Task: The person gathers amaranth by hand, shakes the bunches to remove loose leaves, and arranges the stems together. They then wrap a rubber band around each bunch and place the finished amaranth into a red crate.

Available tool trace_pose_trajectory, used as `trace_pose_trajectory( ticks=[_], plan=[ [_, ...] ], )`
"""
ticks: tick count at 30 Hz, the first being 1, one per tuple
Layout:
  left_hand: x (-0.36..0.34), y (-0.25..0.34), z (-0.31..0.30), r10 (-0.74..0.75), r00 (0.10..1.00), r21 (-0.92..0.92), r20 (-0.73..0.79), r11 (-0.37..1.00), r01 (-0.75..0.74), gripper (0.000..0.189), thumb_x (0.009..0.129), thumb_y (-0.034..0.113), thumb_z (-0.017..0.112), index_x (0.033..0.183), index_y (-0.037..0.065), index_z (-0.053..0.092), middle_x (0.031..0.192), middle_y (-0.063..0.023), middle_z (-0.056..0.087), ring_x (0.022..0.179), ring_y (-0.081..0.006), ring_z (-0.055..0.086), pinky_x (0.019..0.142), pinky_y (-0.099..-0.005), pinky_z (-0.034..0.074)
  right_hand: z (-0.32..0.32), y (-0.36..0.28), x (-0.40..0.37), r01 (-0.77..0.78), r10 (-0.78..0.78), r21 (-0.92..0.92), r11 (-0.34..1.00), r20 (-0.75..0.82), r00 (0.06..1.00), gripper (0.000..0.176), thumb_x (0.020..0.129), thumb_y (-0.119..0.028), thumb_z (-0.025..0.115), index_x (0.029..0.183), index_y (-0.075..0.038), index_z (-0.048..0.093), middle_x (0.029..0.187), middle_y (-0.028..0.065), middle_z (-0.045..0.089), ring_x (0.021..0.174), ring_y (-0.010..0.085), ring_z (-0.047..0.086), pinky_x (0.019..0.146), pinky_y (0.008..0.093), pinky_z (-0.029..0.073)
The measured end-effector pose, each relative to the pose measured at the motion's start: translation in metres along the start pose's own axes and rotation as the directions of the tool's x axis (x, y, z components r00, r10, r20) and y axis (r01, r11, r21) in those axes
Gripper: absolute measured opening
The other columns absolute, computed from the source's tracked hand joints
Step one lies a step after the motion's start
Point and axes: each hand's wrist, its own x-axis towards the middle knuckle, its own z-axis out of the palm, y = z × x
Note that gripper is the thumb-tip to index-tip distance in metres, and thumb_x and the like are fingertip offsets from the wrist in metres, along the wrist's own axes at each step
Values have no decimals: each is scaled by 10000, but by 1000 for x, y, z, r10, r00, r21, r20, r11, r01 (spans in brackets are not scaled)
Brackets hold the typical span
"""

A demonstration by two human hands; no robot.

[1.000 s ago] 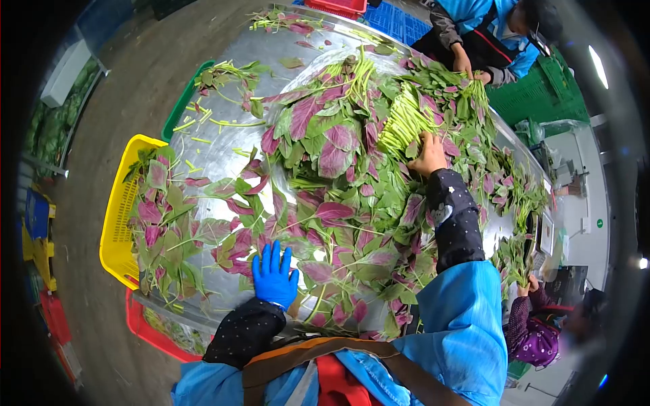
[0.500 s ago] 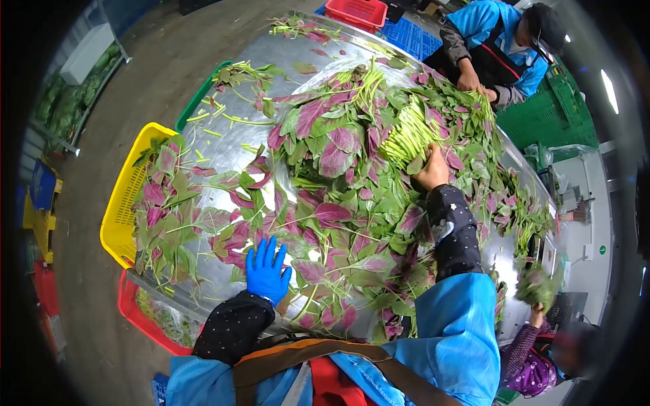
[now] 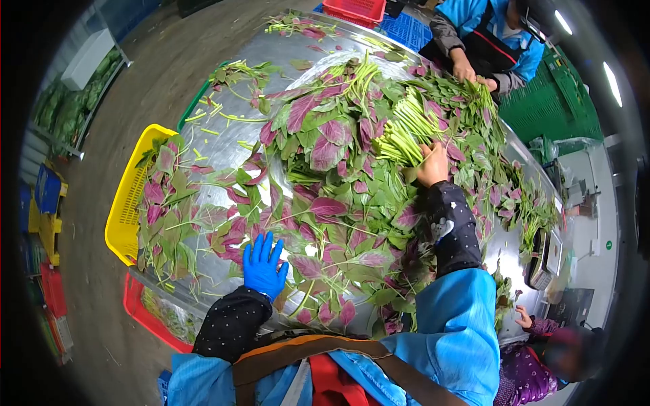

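Observation:
My left hand (image 3: pixel 265 268), in a blue glove, lies with spread fingers on loose leaves near the table's front edge. My bare right hand (image 3: pixel 432 166) reaches forward, its fingers closed at the near end of a bundle of pale green stems (image 3: pixel 408 132). Some of its fingers are hidden by leaves. Around the bundle lies a big pile of green and purple leaves (image 3: pixel 332 145) on the metal table (image 3: pixel 261 51). Cut stem pieces (image 3: pixel 233 118) are scattered at the pile's left.
A yellow basket (image 3: pixel 126 203) and a red basket (image 3: pixel 145 314) stand at the left edge. Across the table, a person (image 3: pixel 484 40) handles stems beside green crates (image 3: pixel 558 101). Another person (image 3: pixel 531 365) is at the lower right, near a scale (image 3: pixel 547 260).
The stem bundle has shifted slightly left and its stems look more fanned out. The lower-right person's hand no longer holds a leafy bunch. My left hand has hardly moved.

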Motion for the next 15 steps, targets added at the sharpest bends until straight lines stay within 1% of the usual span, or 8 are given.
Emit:
trace_pose_trajectory(
  ticks=[3,4,6,7,8,10,12,15],
  plan=[
    [-2,2,0,-4,1000,-11,5,1000,4,558,807,348,559,1306,134,430,1431,-111,284,1338,-290,212,1066,-495,124,-9,16,6,203,-208,101,974,35,978,329,641,-65,604,970,-54,607,885,174,550,851,368,519,747,436,430],
    [-1,1,-1,-7,1000,-14,6,1000,7,558,807,349,559,1306,135,431,1431,-110,284,1339,-290,211,1067,-492,122,-18,21,4,-45,1,226,973,193,981,373,655,-33,588,1027,-41,605,960,169,603,918,327,576,817,401,448],
    [0,1,-1,-7,1000,1,-4,1000,7,556,808,351,559,1306,139,431,1430,-108,286,1338,-288,213,1070,-487,120,-32,34,-1,13,-41,561,828,38,998,438,653,55,580,1086,-14,583,1057,135,626,991,243,599,875,338,444],
    [-2,1,0,-11,1000,8,-3,1000,11,555,809,352,559,1306,142,431,1430,-107,287,1338,-287,214,1071,-485,119,-28,43,-3,-251,121,811,528,220,968,537,641,130,593,1161,6,536,1113,103,613,1048,182,564,913,287,418],
    [-3,2,0,-16,1000,6,1,1000,16,555,809,353,559,1307,144,430,1430,-105,288,1337,-286,215,1072,-483,118,-30,57,-3,-269,66,833,483,272,960,599,626,160,623,1194,6,505,1135,86,593,1073,167,539,921,276,415],
    [-1,3,-1,-18,1000,7,-1,1000,18,555,811,354,558,1310,149,427,1429,-103,289,1336,-284,218,1073,-479,116,-27,42,-4,-231,101,841,489,208,973,647,617,85,680,1224,4,472,1183,138,557,1114,192,519,949,293,400],
    [0,3,-1,-18,1000,12,1,1000,18,557,811,354,558,1313,151,425,1429,-102,289,1335,-283,221,1073,-479,116,-14,23,-5,-67,-16,469,880,170,985,691,595,-19,727,1231,-10,458,1201,168,529,1111,254,524,948,323,404],
    [-2,2,-1,-14,1000,10,3,1000,14,560,811,354,558,1316,152,422,1429,-102,288,1334,-284,223,1073,-480,118,-10,-12,-7,49,-88,251,967,145,985,510,557,-112,712,1032,-22,551,951,166,568,911,364,539,821,400,444]
  ],
)
